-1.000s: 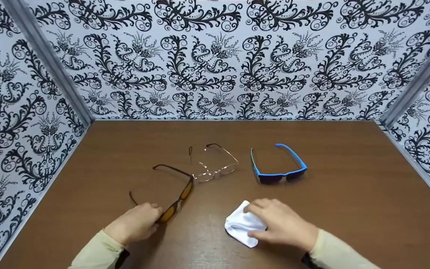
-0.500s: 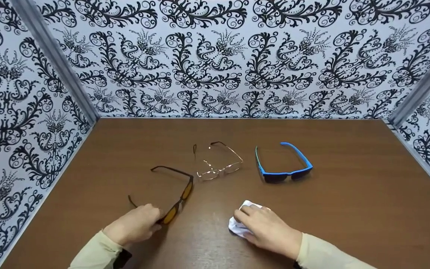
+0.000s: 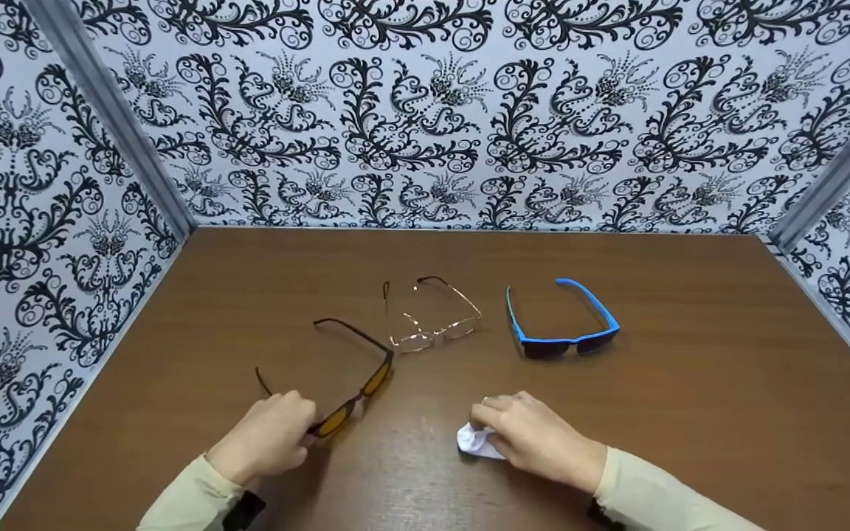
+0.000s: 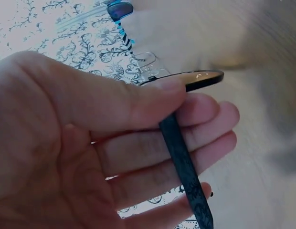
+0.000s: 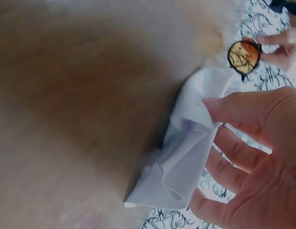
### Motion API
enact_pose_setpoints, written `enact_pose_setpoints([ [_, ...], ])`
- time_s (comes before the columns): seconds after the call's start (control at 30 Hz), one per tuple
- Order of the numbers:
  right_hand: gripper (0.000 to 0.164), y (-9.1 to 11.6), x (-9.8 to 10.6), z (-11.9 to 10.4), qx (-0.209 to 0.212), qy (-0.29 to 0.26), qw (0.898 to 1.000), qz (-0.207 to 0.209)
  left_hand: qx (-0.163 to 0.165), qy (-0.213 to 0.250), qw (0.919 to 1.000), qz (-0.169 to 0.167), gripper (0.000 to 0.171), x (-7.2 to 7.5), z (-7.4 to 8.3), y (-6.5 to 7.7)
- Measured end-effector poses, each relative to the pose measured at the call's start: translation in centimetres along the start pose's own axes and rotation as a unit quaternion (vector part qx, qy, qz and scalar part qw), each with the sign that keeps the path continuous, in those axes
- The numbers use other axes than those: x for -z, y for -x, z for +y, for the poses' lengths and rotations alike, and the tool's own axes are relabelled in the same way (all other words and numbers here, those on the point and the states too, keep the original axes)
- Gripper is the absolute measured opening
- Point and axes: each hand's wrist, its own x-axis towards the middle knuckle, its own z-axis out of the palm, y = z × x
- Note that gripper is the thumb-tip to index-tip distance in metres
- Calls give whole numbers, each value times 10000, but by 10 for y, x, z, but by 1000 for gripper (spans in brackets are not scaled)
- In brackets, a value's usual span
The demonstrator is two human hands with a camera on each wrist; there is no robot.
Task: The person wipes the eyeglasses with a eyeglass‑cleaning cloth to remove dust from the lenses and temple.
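My left hand [image 3: 266, 435] pinches dark-framed glasses with amber lenses [image 3: 335, 420] near the hinge of one temple. In the left wrist view the thumb presses the frame's corner, and the black temple [image 4: 179, 157] runs down across the fingers. My right hand [image 3: 536, 439] grips a white cloth [image 3: 478, 441] over the table, right of the amber glasses. The right wrist view shows this folded cloth [image 5: 186, 148] between thumb and fingers, partly hanging down. Part of the cloth is hidden under the hand in the head view.
Thin wire-framed clear glasses [image 3: 436, 335] lie unfolded just behind the amber pair. Blue-framed sunglasses [image 3: 569, 343] with dark lenses lie unfolded to their right. The brown table [image 3: 690, 354] is bounded by black-and-white patterned walls [image 3: 425, 110] at the back and sides.
My right hand has closed its fingers round the cloth, bunching it up. The left hand keeps its hold on the amber glasses, which have shifted slightly. The other glasses stay put.
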Motion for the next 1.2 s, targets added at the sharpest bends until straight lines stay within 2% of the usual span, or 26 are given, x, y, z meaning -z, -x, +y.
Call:
enact_pose_setpoints([
  [0.17,28,-2,11,10,-16,-412,9989,235,70,-59,9998,204,45,5,-1,6],
  [0.4,24,-3,29,22,-368,-937,9947,190,196,-291,9984,450,38,19,1,8],
  [0.57,26,-7,39,33,-162,-1245,9916,313,154,-439,9963,726,34,30,8,2],
  [0.77,27,-9,50,44,-206,-1341,9902,330,-42,-580,9942,908,37,35,24,-14],
  [1.0,27,-9,57,51,-223,-1587,9861,447,-56,-742,9904,1166,35,37,45,-42],
  [1.2,25,-12,59,52,-307,-1651,9836,663,51,-667,9913,1137,28,36,59,-69],
])
